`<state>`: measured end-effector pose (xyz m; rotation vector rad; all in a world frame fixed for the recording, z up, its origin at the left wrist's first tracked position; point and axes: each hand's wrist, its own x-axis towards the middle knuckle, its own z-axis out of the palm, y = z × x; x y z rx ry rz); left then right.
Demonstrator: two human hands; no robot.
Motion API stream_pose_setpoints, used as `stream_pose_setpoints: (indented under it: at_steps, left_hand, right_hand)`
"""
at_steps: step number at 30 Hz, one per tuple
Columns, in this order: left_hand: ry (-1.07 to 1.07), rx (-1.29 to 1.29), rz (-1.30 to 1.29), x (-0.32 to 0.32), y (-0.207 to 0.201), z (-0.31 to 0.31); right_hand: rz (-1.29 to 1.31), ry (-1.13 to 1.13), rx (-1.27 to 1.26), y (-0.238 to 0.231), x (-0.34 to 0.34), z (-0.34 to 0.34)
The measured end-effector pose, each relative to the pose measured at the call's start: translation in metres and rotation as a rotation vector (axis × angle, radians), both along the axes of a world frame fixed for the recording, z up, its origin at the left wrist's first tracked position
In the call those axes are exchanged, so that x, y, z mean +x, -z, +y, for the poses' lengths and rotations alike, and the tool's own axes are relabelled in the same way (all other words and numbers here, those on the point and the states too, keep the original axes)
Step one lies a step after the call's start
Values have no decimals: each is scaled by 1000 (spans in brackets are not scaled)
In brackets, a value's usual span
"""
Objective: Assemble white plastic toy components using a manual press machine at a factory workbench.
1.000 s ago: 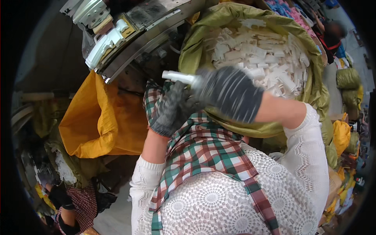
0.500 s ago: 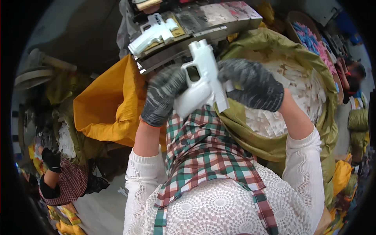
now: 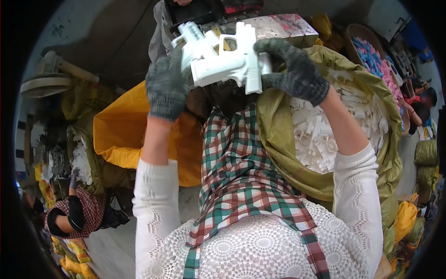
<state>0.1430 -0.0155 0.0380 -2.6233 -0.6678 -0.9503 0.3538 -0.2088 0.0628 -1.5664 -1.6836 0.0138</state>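
My right hand (image 3: 297,72), in a dark grey knit glove, grips a white plastic toy pistol (image 3: 232,65) by its slide, thumb and fingers on either side. The pistol hangs in front of the bench with its handle toward the left. My left hand (image 3: 167,88), gloved alike, is closed around the lower left end of a second white toy pistol (image 3: 195,37) at the bench edge. That end and some of the fingers are hidden. The held pistol overlaps the second one in view.
An olive woven sack (image 3: 274,125) full of white plastic parts (image 3: 320,139) stands at my right. On my left an orange sack (image 3: 121,121) gapes open. A pink-patterned box (image 3: 297,28) lies on the bench. Another person (image 3: 76,214) works at the far left.
Both hands have moved up toward the bench. The left hand has left the first toy pistol and gone to the one on the bench. The right hand still holds the first, now turned slightly.
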Motion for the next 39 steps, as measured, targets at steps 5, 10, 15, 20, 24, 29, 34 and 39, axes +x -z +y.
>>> stream_pose_setpoints:
  at_steps: [5, 10, 15, 20, 24, 29, 34, 39]
  left_hand:
    - [-434, 44, -54, -97, 36, 9]
    - [-778, -247, 234, -167, 38, 20]
    - [-538, -347, 222, -158, 51, 9]
    - [-262, -564, 166, -140, 62, -2]
    - [-129, -811, 194, -107, 54, -14]
    - [-3, -723, 182, -80, 61, -32]
    - [91, -758, 227, -76, 64, -53]
    - [407, -909, 108, -41, 67, -87]
  right_hand:
    - [-224, -109, 179, 13, 17, 65]
    - [-275, -117, -63, 8, 21, 119]
    - [-313, 3, -1, 6, 15, 98]
    - [32, -211, -587, -2, 35, -3]
    - [-459, -7, -1005, 85, 105, -63]
    - [-583, 720, -641, 186, 122, -97]
    - [-590, 531, -840, 165, 110, -107]
    - [-495, 275, -889, 49, 50, -101]
